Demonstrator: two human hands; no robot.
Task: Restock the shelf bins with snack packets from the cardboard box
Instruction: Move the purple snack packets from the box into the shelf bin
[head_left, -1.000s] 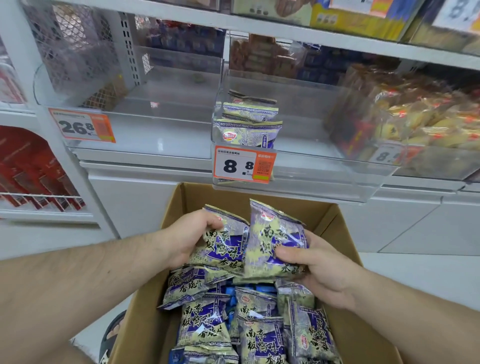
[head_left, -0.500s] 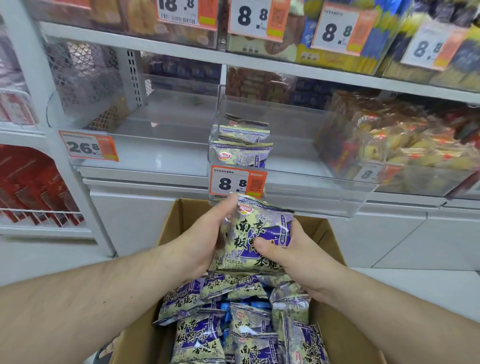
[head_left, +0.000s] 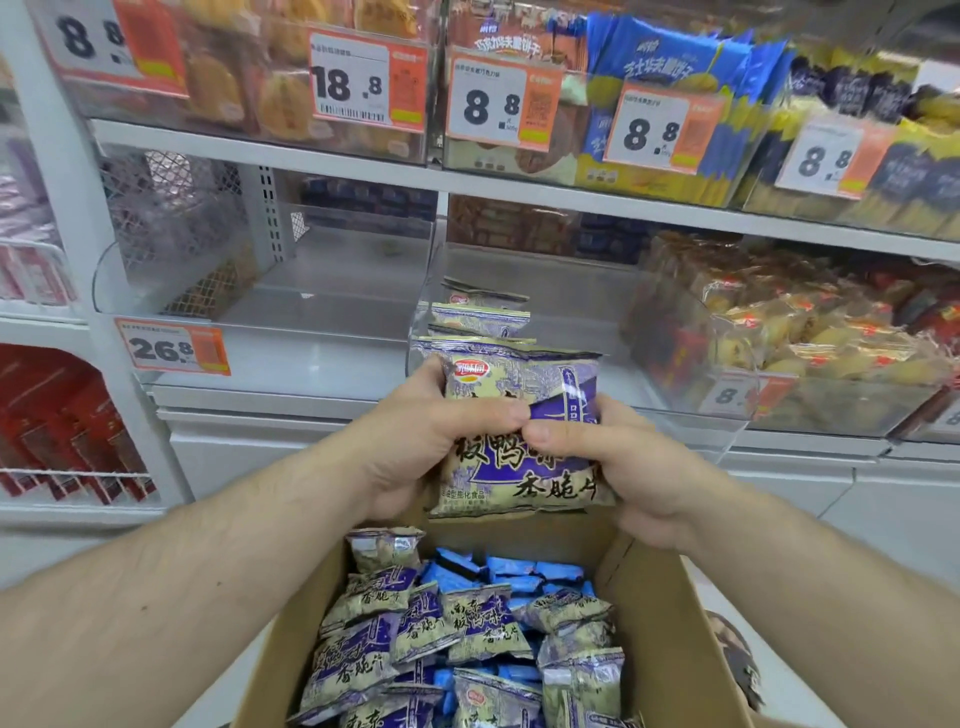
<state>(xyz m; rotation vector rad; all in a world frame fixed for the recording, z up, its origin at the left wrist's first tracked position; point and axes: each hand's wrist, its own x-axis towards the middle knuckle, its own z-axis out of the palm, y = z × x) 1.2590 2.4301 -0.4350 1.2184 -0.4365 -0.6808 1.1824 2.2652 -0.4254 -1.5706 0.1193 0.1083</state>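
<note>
Both hands (head_left: 524, 441) hold packets (head_left: 519, 462) between cardboard box (head_left: 670, 639) and clear bin (head_left: 691, 415).

Purple-and-cream foil snack packets (head_left: 519, 431) held upright above the open brown cardboard box (head_left: 670, 639), just in front of the clear plastic shelf bin (head_left: 571, 312). A few matching packets (head_left: 480, 318) stand in a row at that bin's left side. More purple packets (head_left: 415, 639) lie jumbled in the box over blue wrapped ones (head_left: 524, 569).
</note>
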